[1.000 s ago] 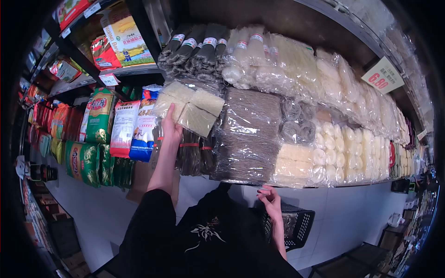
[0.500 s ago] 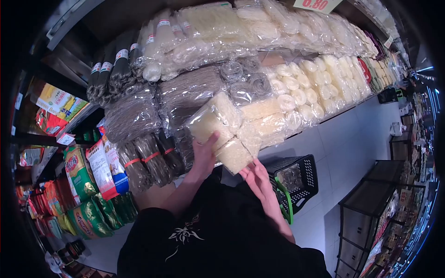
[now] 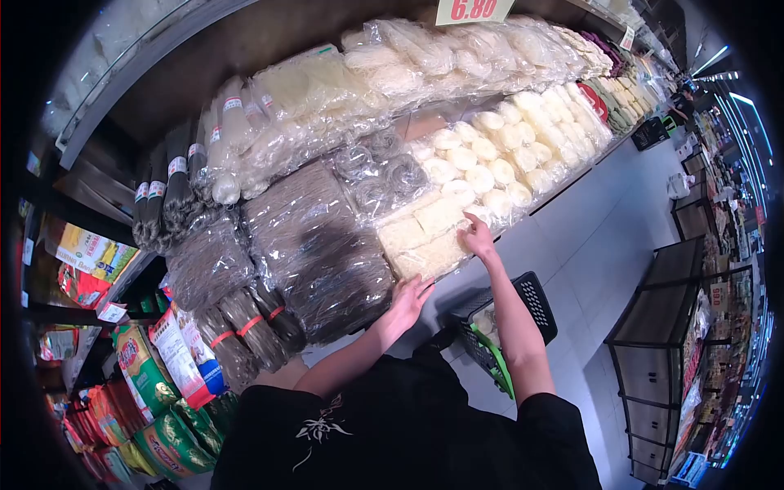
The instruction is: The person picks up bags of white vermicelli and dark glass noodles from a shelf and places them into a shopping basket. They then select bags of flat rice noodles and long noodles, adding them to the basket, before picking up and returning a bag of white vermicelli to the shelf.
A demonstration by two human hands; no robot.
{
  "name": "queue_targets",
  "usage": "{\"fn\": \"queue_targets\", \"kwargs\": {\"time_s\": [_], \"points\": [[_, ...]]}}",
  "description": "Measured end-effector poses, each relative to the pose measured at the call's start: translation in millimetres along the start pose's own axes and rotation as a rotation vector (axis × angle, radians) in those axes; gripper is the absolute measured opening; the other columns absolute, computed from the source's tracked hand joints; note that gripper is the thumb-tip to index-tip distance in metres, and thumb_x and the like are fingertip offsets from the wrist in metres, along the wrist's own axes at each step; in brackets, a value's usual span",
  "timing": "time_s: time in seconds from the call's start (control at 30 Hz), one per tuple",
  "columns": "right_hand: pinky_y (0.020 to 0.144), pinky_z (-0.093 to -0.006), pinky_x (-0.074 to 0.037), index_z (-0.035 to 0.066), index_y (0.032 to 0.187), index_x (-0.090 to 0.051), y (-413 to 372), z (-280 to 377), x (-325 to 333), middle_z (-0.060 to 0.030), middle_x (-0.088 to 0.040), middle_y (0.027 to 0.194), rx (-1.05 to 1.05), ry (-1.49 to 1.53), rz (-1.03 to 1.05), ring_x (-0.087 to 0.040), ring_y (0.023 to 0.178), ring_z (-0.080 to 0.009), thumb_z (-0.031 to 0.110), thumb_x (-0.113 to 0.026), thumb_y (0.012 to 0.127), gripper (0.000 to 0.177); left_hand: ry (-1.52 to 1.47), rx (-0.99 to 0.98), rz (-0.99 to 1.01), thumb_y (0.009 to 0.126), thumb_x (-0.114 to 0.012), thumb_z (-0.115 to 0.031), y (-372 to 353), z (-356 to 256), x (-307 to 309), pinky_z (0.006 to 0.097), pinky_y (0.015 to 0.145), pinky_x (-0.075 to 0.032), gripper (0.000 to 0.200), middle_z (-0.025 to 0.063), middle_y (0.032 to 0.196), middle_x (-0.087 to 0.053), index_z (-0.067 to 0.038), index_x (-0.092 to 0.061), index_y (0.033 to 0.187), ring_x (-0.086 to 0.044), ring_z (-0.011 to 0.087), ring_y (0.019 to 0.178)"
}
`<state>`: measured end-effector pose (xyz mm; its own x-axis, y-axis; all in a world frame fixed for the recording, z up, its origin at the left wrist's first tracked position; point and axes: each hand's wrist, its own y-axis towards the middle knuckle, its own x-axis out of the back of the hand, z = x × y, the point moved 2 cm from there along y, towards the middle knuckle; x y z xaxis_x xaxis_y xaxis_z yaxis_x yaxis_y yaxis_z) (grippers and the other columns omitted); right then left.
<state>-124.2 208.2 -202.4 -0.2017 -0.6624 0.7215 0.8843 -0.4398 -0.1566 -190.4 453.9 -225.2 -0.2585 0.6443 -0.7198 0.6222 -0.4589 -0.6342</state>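
Note:
Flat packs of pale dried noodles (image 3: 425,233) in clear plastic lie at the front edge of the display. My left hand (image 3: 411,300) rests against their near left corner, fingers stretched out along the edge. At their right end my right hand (image 3: 478,237) touches the plastic, with the index finger extended and the other fingers partly curled. Neither hand lifts anything. To the left lie large packs of dark grey-brown noodles (image 3: 318,245). Just beyond the right hand are packs of round white noodle nests (image 3: 482,167), and grey noodle coils (image 3: 376,175) sit behind.
A black shopping basket (image 3: 535,306) with a green handle (image 3: 498,367) stands on the floor below the display. Dark bundles with red bands (image 3: 249,327) and colourful bags (image 3: 175,343) are at left. A price sign (image 3: 474,10) hangs above; a dark-framed rack (image 3: 657,351) stands right.
The pale noodle pack held up in my hands has come down onto the display's front row. My right hand has moved up and right; my left has moved right. The view has shifted.

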Motion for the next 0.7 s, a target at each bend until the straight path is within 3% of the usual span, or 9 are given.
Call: {"fn": "queue_targets", "kwargs": {"time_s": [0.03,0.1,0.23,0.3,0.37,0.43,0.5,0.6,0.7], "points": [[0.09,-0.0388,-0.05,0.013,0.134,-0.055,7.1,4.6,-1.7,-0.0244,-0.066,0.109,-0.002,0.006,-0.007,-0.064,0.102,-0.036,0.021,-0.074,0.076,0.061,0.009,0.0,0.003,0.094,-0.056,-0.003,-4.2,-2.1,-3.6,0.0465,0.101,-0.05,0.051,0.0145,0.122,-0.047,-0.003,-0.02,0.132,-0.059,0.0355,0.115],[0.086,-0.0352,-0.05,0.013,0.131,-0.058,17.9,14.2,-4.6,-0.0185,-0.065,0.1,0.017,0.027,0.057,-0.063,0.093,-0.027,0.018,-0.073,0.078,0.056,0.02,0.019,-0.054,0.097,-0.051,-0.004,-9.9,-4.0,-11.3,0.0473,0.103,-0.048,0.027,0.0181,0.12,-0.05,0.003,-0.039,0.12,-0.056,0.0384,0.118],[0.085,-0.0361,-0.051,0.013,0.126,-0.06,39.2,7.1,-25.7,-0.0171,-0.066,0.101,0.027,0.112,-0.04,-0.063,0.094,-0.028,0.018,-0.075,0.077,0.051,0.171,-0.147,0.152,0.099,-0.046,-0.002,16.6,-21.0,-7.2,0.0438,0.103,-0.048,0.027,0.0218,0.122,-0.051,0.005,-0.036,0.123,-0.06,0.0387,0.113],[0.093,-0.038,-0.047,0.012,0.129,-0.057,27.3,24.0,-22.7,-0.0181,-0.062,0.111,0.02,0.156,-0.06,-0.06,0.105,-0.0321,0.015,-0.073,0.078,0.054,0.179,-0.131,0.031,0.1,-0.042,-0.002,21.4,-30.1,-11.0,0.044,0.105,-0.047,0.028,0.0237,0.124,-0.05,0.006,-0.036,0.125,-0.059,0.0394,0.113],[0.101,-0.0405,-0.041,0.008,0.132,-0.051,1.9,37.5,-20.1,-0.0204,-0.055,0.122,0.098,0.016,-0.344,-0.051,0.117,-0.0363,0.009,-0.068,0.077,0.058,0.197,-0.118,0.072,0.1,-0.04,-0.001,27.7,-28.8,-0.3,0.0447,0.105,-0.047,0.032,0.0246,0.125,-0.049,0.006,-0.032,0.13,-0.058,0.0398,0.115],[0.105,-0.0423,-0.036,0.003,0.133,-0.046,-29.3,34.1,-15.9,-0.0212,-0.049,0.126,0.176,0.164,-0.502,-0.045,0.121,-0.0378,0.004,-0.063,0.075,0.06,0.163,-0.134,0.032,0.1,-0.039,0.0,29.9,-27.6,1.3,0.045,0.106,-0.046,0.035,0.0253,0.128,-0.046,0.006,-0.031,0.133,-0.056,0.0403,0.117],[0.104,-0.0431,-0.037,0.0,0.129,-0.046,-79.8,23.8,-7.2,-0.0212,-0.051,0.121,0.237,0.149,-0.622,-0.048,0.117,-0.0378,0.003,-0.06,0.076,0.055,0.174,-0.131,0.045,0.099,-0.039,0.002,26.5,-29.1,-4.5,0.046,0.105,-0.047,0.037,0.0253,0.13,-0.044,0.005,-0.03,0.134,-0.055,0.0413,0.119],[0.103,-0.0458,-0.036,0.0,0.129,-0.045,-166.6,-25.0,-0.9,-0.0227,-0.051,0.119,0.115,0.058,-0.679,-0.047,0.114,-0.0408,0.002,-0.056,0.076,0.054,0.168,-0.113,-0.02,0.09,-0.051,0.004,20.6,-35.1,-10.1,0.0457,0.103,-0.048,0.042,0.0211,0.121,-0.049,0.006,-0.036,0.129,-0.058,0.038,0.112],[0.099,-0.0463,-0.039,0.001,0.126,-0.047,-257.3,-92.6,-2.0,-0.0232,-0.054,0.116,-0.223,-0.148,-0.569,-0.05,0.113,-0.0405,0.008,-0.06,0.076,0.052,0.325,-0.065,-0.042,0.085,-0.056,0.005,23.5,-39.7,3.1,0.0394,0.097,-0.051,0.04,0.0175,0.114,-0.052,0.006,-0.042,0.123,-0.06,0.0312,0.102]]}}
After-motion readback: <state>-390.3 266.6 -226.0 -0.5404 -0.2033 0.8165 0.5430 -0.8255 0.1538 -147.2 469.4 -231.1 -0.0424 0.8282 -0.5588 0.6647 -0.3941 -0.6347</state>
